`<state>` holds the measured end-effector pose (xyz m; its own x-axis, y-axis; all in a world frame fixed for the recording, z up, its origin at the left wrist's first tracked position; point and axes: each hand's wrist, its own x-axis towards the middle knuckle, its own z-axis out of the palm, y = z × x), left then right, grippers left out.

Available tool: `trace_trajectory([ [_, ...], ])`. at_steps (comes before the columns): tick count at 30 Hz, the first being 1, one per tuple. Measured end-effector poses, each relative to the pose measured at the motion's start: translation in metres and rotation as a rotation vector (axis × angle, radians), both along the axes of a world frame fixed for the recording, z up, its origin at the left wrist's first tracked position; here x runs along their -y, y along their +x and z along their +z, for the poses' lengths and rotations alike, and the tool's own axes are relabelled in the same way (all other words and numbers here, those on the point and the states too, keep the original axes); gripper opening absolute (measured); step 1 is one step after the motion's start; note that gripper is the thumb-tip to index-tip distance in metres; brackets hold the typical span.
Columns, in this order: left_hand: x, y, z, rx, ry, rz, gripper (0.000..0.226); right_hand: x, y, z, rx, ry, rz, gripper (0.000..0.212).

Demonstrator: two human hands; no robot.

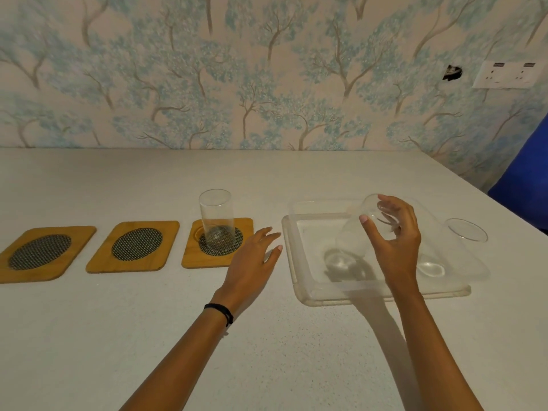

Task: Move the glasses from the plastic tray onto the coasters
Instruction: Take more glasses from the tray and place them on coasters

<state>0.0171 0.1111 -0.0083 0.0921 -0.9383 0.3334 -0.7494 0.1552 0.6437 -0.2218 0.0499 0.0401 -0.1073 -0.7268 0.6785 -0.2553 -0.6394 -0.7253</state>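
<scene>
1. Tray [299, 262], clear plastic, on counter [178, 336]: two glasses inside, one tilted [353, 235], one at right [465, 232].
2. Third glass [215, 218] upright on rightmost coaster [189, 253]; other two coasters bare.
3. Right hand [394, 232] grips tilted glass near rim.
4. Left hand [252, 262] spread, grasping nothing, between coaster and tray.
</scene>
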Motion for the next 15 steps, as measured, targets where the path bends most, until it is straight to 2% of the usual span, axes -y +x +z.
trace_trajectory([
  [6,-0.023,0.047,-0.002,0.123,-0.014,-0.001,0.034,-0.007,0.026,0.022,0.025,0.016,0.166,0.038],
  [15,-0.069,0.129,-0.001,0.18,-0.065,0.077,0.027,-0.024,0.087,0.032,0.002,0.065,0.413,0.038],
])
